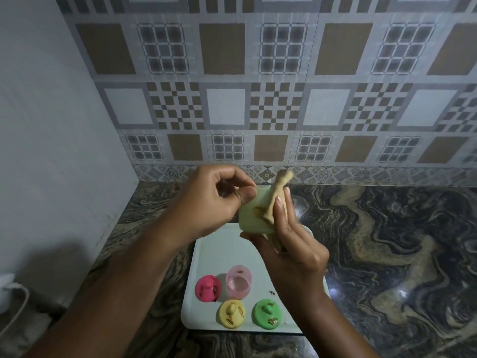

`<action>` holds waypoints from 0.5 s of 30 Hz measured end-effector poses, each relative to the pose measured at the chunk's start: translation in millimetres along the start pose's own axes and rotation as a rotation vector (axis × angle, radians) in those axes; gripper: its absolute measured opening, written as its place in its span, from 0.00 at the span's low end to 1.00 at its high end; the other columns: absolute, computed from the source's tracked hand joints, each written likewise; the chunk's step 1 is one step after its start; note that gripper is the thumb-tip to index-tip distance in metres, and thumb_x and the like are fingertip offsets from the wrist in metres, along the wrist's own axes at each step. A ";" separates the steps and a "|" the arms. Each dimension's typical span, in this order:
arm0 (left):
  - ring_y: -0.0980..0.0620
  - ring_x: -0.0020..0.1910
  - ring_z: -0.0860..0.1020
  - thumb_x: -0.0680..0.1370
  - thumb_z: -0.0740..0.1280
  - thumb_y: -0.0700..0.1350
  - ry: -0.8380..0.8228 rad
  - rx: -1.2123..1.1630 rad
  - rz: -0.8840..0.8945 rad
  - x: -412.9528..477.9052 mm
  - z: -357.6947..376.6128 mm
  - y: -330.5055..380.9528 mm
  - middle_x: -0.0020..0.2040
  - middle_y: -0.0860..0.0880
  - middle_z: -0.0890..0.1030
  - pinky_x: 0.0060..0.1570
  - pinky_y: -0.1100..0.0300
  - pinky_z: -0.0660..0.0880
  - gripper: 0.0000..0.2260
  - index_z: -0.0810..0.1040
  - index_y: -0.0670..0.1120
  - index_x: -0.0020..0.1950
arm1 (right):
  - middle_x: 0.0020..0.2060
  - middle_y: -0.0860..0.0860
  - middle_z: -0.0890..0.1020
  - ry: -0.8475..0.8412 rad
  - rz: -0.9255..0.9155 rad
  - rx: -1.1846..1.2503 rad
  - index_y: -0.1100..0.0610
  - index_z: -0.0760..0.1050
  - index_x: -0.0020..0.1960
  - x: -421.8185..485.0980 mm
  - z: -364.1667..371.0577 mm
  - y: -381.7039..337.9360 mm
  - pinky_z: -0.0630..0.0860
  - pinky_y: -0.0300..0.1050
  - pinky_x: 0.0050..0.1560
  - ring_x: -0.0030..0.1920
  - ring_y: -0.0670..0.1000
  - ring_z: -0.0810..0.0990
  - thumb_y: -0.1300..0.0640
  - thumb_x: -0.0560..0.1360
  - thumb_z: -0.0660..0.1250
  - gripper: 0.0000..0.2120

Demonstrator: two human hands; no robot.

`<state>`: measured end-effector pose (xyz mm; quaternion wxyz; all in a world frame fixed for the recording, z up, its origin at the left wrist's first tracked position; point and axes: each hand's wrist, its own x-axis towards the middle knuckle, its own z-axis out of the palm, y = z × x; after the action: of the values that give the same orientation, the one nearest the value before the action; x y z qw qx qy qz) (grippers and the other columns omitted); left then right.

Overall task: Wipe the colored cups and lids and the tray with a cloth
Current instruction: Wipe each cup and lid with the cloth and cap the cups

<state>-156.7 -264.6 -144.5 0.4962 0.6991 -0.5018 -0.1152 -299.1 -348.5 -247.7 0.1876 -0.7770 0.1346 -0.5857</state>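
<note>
My right hand (291,254) grips a pale yellow cup (254,218) above the tray, thumb lying along its beige handle (277,192). My left hand (216,200) has its fingers curled, and thumb and forefinger pinch the cup's upper left edge. No cloth shows. Below, the pale tray (224,249) holds a pink lid (207,289), a clear pink cup (238,281), a yellow lid (231,316) and a green lid (268,313). The lids and the held cup carry brownish smears.
The tray lies on a dark marbled counter (387,241) in a corner, with a plain wall on the left and patterned tiles behind. A few crumbs (271,292) lie on the tray. A white object with a cable (7,282) sits at the far left.
</note>
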 end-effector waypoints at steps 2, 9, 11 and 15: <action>0.55 0.43 0.83 0.73 0.75 0.46 0.006 0.017 0.029 -1.7 4.0 0.6 0.41 0.57 0.85 0.47 0.51 0.82 0.03 0.85 0.53 0.45 | 0.67 0.61 0.75 -0.009 -0.024 -0.028 0.68 0.76 0.65 2.1 -2.9 0.3 0.80 0.36 0.59 0.66 0.56 0.80 0.54 0.70 0.80 0.29; 0.51 0.55 0.84 0.73 0.69 0.52 -0.090 -0.247 -0.087 0.5 -2.2 -4.6 0.52 0.50 0.86 0.57 0.45 0.80 0.13 0.85 0.49 0.53 | 0.59 0.53 0.84 0.039 0.182 0.161 0.67 0.68 0.72 9.1 -7.6 -10.8 0.77 0.28 0.52 0.55 0.33 0.82 0.42 0.71 0.77 0.41; 0.51 0.55 0.84 0.72 0.70 0.50 -0.110 -0.274 -0.091 2.0 -4.2 -3.0 0.53 0.50 0.86 0.57 0.48 0.80 0.13 0.85 0.48 0.54 | 0.59 0.56 0.85 0.040 0.223 0.216 0.63 0.66 0.75 8.7 -6.6 -8.7 0.82 0.39 0.50 0.53 0.44 0.86 0.39 0.72 0.75 0.42; 0.51 0.55 0.84 0.72 0.71 0.45 -0.166 -0.258 -0.069 2.6 -10.5 -0.6 0.53 0.49 0.86 0.56 0.50 0.80 0.14 0.84 0.45 0.57 | 0.63 0.66 0.81 0.018 0.107 0.162 0.64 0.70 0.71 9.2 -4.7 -3.2 0.83 0.51 0.55 0.61 0.60 0.84 0.45 0.73 0.76 0.35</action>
<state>-148.2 -260.6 -139.1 0.5344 0.6344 -0.4980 -0.2530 -301.1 -350.1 -237.2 0.2797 -0.7455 0.1297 -0.5910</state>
